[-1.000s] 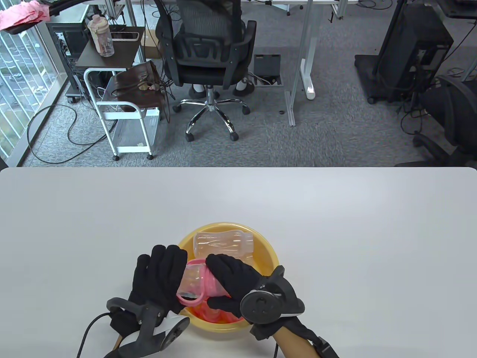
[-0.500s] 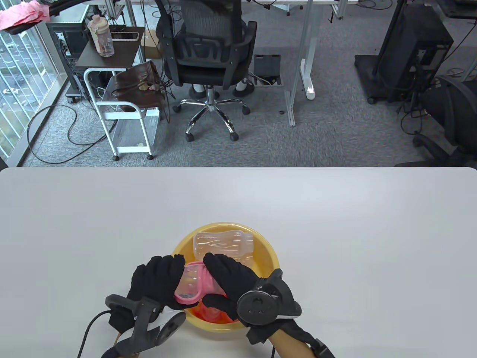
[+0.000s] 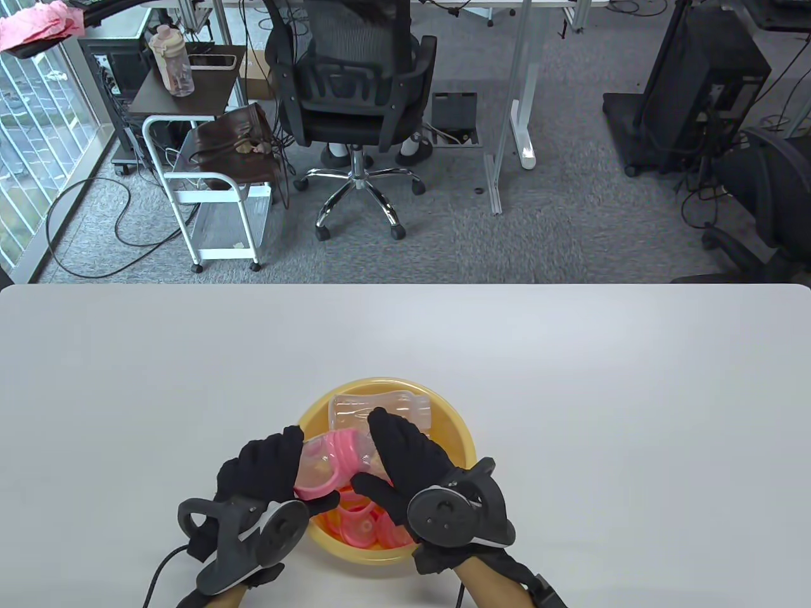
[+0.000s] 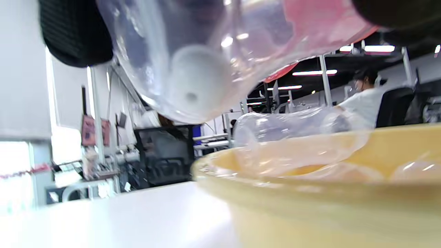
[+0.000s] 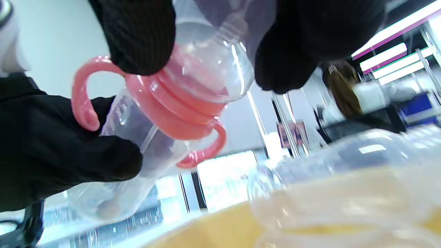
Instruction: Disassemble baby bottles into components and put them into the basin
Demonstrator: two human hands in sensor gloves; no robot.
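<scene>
Bottle in hand: a clear baby bottle point(image 3: 317, 465) with a pink handled collar point(image 3: 339, 461) is held tilted above the near-left rim of the yellow basin point(image 3: 453, 421).
Left grip: the left hand point(image 3: 263, 465) is curled round the clear body of the bottle, whose rounded base fills the top of the left wrist view.
Right grip: the right hand point(image 3: 412, 465) is closed on the collar end, with thumb and fingers pinched either side of the clear cap point(image 5: 220, 62), as seen in the right wrist view.
Basin: it is placed on the white counter point(image 3: 570, 380) near the middle of the near edge.
Inside the basin: a second clear bottle body point(image 3: 380, 411) is laid on its side along the far wall; pink rings point(image 3: 361, 522) are seen at the bottom near the front wall.
In the way: the near half of the basin is covered by both hands and their trackers, so its remaining contents cannot be told.
Beyond the counter: a black office chair point(image 3: 351, 95), a white trolley point(image 3: 209, 190) and a pink-lidded water bottle point(image 3: 171, 60) on a dark side table are seen on the grey carpet.
</scene>
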